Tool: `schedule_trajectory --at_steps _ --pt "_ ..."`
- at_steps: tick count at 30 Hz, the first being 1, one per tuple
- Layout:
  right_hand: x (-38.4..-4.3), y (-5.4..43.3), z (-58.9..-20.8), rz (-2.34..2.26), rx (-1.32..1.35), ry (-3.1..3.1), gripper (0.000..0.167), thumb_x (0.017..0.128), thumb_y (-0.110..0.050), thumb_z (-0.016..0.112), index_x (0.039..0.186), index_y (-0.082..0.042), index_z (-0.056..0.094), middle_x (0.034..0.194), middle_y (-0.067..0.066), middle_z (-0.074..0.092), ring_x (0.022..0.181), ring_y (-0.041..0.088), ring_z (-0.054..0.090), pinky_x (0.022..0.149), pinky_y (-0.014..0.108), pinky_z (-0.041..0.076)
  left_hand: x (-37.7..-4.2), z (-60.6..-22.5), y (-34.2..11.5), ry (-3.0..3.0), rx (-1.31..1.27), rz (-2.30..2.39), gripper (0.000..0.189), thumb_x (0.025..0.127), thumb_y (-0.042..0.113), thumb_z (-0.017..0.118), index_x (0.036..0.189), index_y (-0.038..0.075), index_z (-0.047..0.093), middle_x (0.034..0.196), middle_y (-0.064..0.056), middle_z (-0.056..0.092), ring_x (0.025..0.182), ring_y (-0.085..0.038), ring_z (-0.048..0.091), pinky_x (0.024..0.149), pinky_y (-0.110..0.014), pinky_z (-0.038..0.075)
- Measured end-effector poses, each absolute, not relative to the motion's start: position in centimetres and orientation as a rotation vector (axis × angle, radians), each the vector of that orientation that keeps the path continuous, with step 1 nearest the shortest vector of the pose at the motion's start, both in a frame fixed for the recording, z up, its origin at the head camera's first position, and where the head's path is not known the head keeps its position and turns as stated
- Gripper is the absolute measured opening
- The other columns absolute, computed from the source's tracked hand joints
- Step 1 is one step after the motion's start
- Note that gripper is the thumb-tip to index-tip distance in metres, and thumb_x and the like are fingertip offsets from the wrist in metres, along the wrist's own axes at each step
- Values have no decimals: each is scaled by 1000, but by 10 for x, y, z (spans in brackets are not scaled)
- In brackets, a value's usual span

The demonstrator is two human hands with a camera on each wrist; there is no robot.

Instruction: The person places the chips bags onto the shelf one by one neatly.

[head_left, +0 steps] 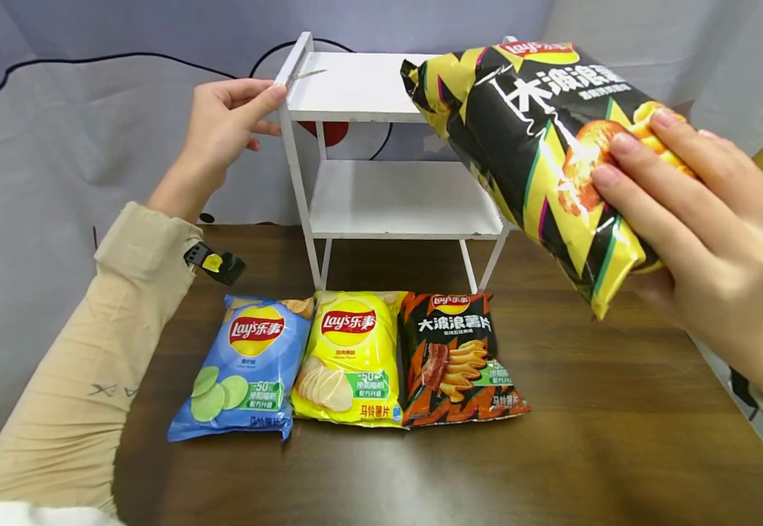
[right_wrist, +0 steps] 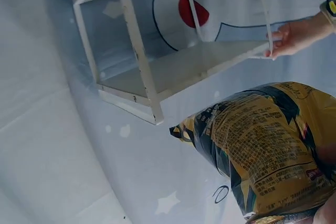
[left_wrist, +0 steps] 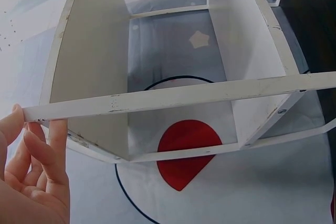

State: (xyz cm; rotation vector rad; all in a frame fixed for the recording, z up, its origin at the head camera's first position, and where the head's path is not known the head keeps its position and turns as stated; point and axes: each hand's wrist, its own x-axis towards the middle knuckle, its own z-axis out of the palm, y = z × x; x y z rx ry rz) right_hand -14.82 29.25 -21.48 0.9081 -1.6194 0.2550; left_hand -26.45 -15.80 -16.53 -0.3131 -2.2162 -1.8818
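Note:
In the head view my right hand grips a black and yellow chip bag, raised at the right, with its far end overlapping the rack's top shelf. The right wrist view shows the printed back of this chip bag. My left hand pinches the upper left post of a white two-tier rack. Seen from the left wrist, thumb and fingers of the left hand close on the end of that post. Both shelves stand bare where they show.
In front of the rack, a blue chip bag, a yellow chip bag and a black and red chip bag lie side by side on the brown wooden table. A black cable runs along the curtain behind.

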Motion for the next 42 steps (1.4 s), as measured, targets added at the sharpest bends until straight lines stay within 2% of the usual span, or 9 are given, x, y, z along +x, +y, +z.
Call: schedule_trajectory --at_steps 2,4,7,10,15,26,38,42 --pt "-145 259 -198 295 866 -1584 27 86 -29 66 105 -13 74 107 7 73 110 37 64 98 55 46 -265 -166 -158 -2215 -314 -1881 33 86 27 72 113 8 70 89 10 68 62 -4 69 47 -18 38" --pt "-144 230 -184 328 839 -1551 25 89 -16 57 105 -11 74 108 7 73 110 35 65 97 53 47 -265 -166 -158 -2216 -315 -1873 33 86 27 72 113 8 70 88 10 68 61 -4 69 47 -18 38" --pt "-149 207 -170 331 832 -1550 37 86 -1 46 109 -12 73 111 4 72 112 32 65 99 49 47 -265 -166 -157 -2216 -315 -1871 33 87 27 72 113 8 70 88 11 68 61 -4 68 47 -18 37" --pt "-153 195 -160 315 844 -1594 49 82 6 38 114 -12 71 116 3 71 115 30 64 101 45 47 -265 -167 -157 -2222 -313 -1859 33 87 27 72 114 7 70 88 11 68 61 -3 68 47 -18 37" --pt "-161 182 -149 267 876 -1652 52 83 6 36 119 -13 68 120 2 68 118 29 61 103 42 46 -266 -166 -156 -2218 -301 -1877 32 87 27 72 113 8 70 88 12 68 61 -4 68 47 -18 37" --pt "-191 164 -139 191 910 -1667 45 93 2 37 124 -14 65 123 5 67 118 31 61 103 40 46 -265 -166 -156 -2214 -305 -1878 32 86 26 73 113 8 70 87 11 68 60 -4 69 46 -19 36" --pt "-215 145 -128 150 918 -1782 53 91 7 30 132 -12 59 129 6 63 118 31 57 104 41 43 -266 -165 -157 -2228 -302 -1857 35 87 27 72 116 7 69 90 11 68 62 -3 68 47 -18 37" --pt "-221 137 -126 142 902 -1855 50 94 4 32 133 -12 57 131 6 62 121 31 56 104 42 43 -266 -166 -157 -2231 -307 -1857 36 87 28 72 116 7 69 91 11 68 62 -4 69 47 -18 37"
